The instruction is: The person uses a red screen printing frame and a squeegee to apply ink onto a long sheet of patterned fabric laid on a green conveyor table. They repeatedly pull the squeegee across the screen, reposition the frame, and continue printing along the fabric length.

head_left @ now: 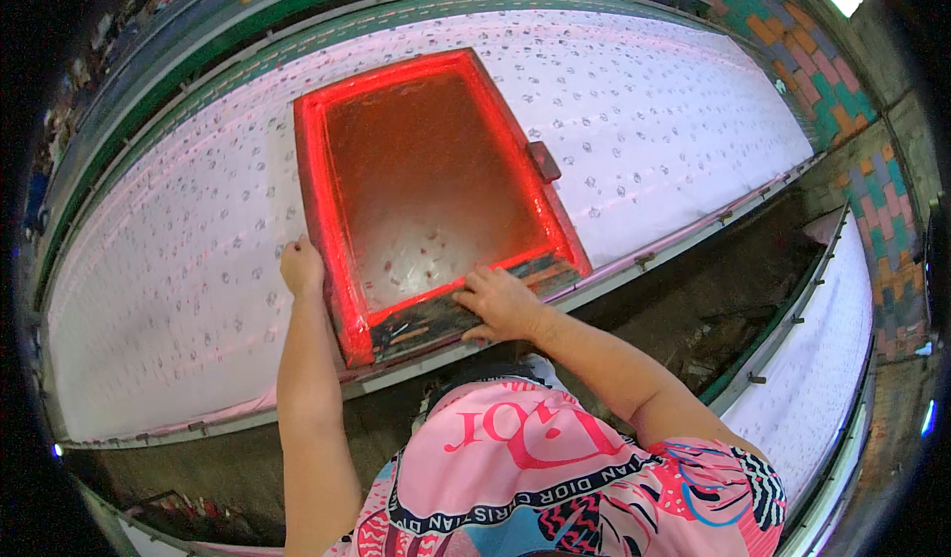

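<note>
A large screen-printing frame (315, 176) with bright red edging lies on white fabric (654, 131) printed with small dark motifs. Its mesh (436, 151) looks brownish red, paler and see-through at the near end, where small marks show. My left hand (301, 266) is closed at the frame's left side, its fingertips partly hidden. On the near edge, my right hand (498, 303) grips the dark, worn rail (421, 325), fingers bent over it. A small dark block (544, 161) juts from the frame's right side.
The fabric covers a long table with a metal near rail (238, 421). A dark aisle floor (733, 285) runs between it and another fabric-covered table (817, 349) at right. Green-edged tables (198, 57) stand beyond. Coloured paving (802, 37) lies at far right.
</note>
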Available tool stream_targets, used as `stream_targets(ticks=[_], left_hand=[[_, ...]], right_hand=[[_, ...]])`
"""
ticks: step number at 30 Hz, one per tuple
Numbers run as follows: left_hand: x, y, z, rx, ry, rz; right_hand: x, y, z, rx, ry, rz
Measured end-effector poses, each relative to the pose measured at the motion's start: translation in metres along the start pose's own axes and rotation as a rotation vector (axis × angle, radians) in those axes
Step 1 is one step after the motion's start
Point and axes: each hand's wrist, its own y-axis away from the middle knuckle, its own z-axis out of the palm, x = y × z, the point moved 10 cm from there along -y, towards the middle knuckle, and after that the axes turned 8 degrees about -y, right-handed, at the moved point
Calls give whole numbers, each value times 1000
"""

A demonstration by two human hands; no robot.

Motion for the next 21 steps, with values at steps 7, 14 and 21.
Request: stream_targets(ticks=[7,14,21], left_hand=[[11,-1,-2,12,-200,-7],[10,9,-19,121,-409,-92],[47,19,-23,114,-480,-114]], right_hand=[[35,31,-23,94,-367,-201],[185,79,-84,454,-553,45],[300,78,-99,615,-423,426]])
